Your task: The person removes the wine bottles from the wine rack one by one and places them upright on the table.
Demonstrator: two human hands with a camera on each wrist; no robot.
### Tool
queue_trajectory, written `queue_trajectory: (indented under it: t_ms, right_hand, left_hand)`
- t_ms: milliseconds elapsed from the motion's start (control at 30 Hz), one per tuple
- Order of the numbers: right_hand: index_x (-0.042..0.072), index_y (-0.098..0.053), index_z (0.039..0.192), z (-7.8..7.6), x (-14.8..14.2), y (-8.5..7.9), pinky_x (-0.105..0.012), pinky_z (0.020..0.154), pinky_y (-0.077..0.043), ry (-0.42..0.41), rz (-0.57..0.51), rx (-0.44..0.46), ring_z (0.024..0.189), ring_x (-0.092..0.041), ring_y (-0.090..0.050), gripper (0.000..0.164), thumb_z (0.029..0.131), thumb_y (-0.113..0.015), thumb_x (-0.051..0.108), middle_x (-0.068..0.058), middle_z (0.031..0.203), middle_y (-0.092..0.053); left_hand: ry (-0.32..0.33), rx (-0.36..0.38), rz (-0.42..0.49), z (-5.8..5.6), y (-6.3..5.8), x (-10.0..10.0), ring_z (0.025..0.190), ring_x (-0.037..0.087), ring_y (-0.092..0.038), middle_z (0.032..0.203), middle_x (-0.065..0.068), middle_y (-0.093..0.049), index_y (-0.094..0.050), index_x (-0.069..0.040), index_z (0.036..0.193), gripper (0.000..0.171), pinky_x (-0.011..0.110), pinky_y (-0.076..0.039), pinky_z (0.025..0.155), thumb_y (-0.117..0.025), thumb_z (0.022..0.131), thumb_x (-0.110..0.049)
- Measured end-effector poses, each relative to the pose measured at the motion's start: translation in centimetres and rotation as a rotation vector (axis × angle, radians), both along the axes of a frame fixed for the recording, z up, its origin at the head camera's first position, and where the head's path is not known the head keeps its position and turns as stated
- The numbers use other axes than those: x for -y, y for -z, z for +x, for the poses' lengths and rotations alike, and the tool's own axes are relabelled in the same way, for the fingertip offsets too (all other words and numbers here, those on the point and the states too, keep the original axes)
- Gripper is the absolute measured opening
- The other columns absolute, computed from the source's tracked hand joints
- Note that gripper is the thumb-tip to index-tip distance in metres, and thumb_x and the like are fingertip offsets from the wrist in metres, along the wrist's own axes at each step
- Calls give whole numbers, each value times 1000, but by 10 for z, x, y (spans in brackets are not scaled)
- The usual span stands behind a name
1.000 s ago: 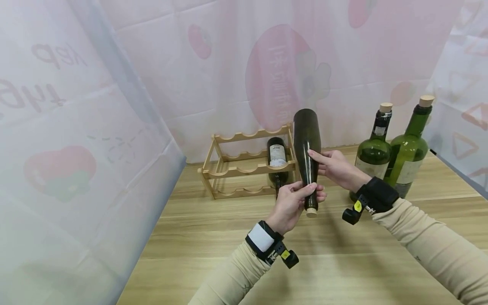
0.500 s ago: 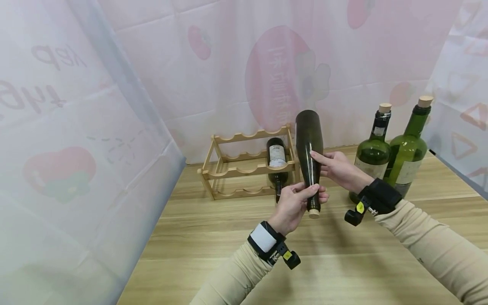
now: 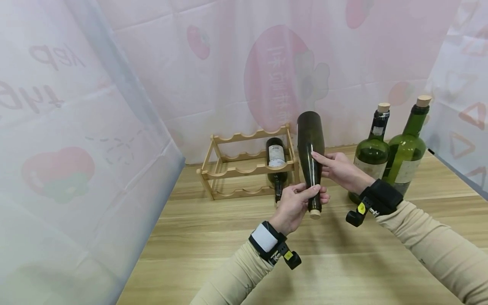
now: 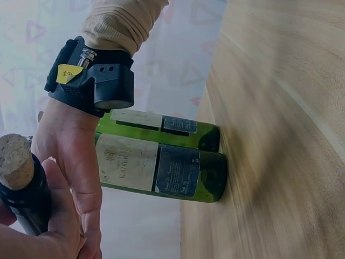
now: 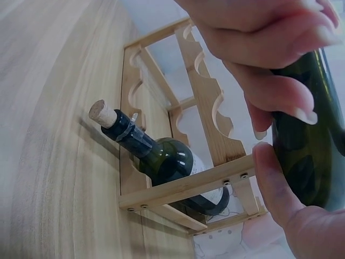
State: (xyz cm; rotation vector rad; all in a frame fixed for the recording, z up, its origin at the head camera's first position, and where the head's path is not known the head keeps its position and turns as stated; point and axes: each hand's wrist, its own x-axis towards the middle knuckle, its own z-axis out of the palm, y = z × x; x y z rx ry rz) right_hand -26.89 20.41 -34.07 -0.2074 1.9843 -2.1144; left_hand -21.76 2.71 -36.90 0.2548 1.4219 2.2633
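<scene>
Both hands hold a dark green wine bottle (image 3: 310, 140), its base up and toward the back, its corked neck pointing down toward me. The left hand (image 3: 293, 206) grips the neck just above the cork (image 4: 16, 162). Higher up, the right hand (image 3: 341, 170) pinches the bottle's body between thumb and fingers. Just left of this bottle stands a two-tier wooden wine rack (image 3: 248, 171). In the rack's lower right slot lies another corked wine bottle (image 5: 161, 159), its neck poking out the front.
Two upright corked green bottles, a shorter one (image 3: 371, 152) and a taller one (image 3: 408, 148), stand behind the right forearm. The wooden table (image 3: 213, 237) meets a printed curtain (image 3: 213, 93) at the back and on both sides.
The held bottle and both hands have shifted slightly right and a little down, away from the rack. The grip of both hands looks the same.
</scene>
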Motion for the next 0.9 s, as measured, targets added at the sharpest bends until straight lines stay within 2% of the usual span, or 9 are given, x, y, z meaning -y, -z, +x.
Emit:
queue_trajectory:
  t_ms: [133,300,500,600,667,733,800,867,900]
  right_hand:
    - [-9,-47,123,1,-1,1,-22,87,-53,2,-10,3,93,-6,-64,51,100,-50,36,4,100,-66]
    - [-11,-46,125,3,-3,2,-22,86,-53,2,-46,-9,92,-7,-65,52,99,-51,35,4,98,-67]
    - [-7,-50,120,3,-5,4,-22,84,-54,7,-67,-18,89,-6,-65,45,100,-50,34,5,94,-68]
    - [-9,-47,124,4,-5,4,-23,85,-54,12,-15,-41,88,-7,-64,52,101,-46,38,2,97,-65]
    - [-10,-43,131,7,-5,4,-27,90,-54,35,74,-76,96,-11,-65,61,101,-41,44,-4,107,-64]
    - [-9,-36,141,12,-5,4,-35,99,-50,88,229,-178,111,-21,-62,66,103,-33,46,-16,123,-60]
    - [-5,-31,147,20,-4,8,-44,102,-46,169,412,-351,122,-33,-56,57,106,-31,35,-25,137,-51]
    - [-1,-32,148,27,-2,14,-47,92,-49,260,603,-586,111,-42,-58,48,103,-37,14,-29,145,-42]
    - [1,-34,148,29,-2,17,-46,85,-49,303,693,-714,111,-45,-56,50,98,-41,2,-30,146,-39]
  left_hand:
    - [1,4,3,-1,0,-2,74,15,-71,109,26,-68,-63,4,112,22,33,-58,83,-63,92,-8]
    - [5,5,2,-1,1,-3,74,14,-71,96,14,-70,-64,4,111,23,33,-58,83,-63,92,-9]
    - [12,5,27,-2,2,-4,74,14,-71,89,8,-70,-64,4,111,23,32,-58,81,-64,92,-9]
    - [17,2,58,-4,3,-5,74,14,-71,88,8,-70,-64,6,111,23,30,-58,80,-63,93,-9]
    - [19,-1,81,-5,3,-6,74,14,-71,88,8,-71,-63,6,110,23,29,-58,79,-63,93,-9]
    - [18,-4,100,-6,3,-8,74,14,-72,87,9,-71,-63,6,110,23,29,-58,80,-63,93,-9]
    - [13,-5,111,-7,3,-8,74,14,-71,87,9,-71,-63,7,108,23,29,-58,80,-63,93,-9]
    - [7,-2,117,-8,3,-9,74,15,-71,87,10,-71,-63,8,107,22,28,-58,80,-63,92,-9]
    - [3,-4,116,-9,3,-8,73,15,-71,87,10,-71,-63,8,107,22,28,-58,79,-63,92,-8]
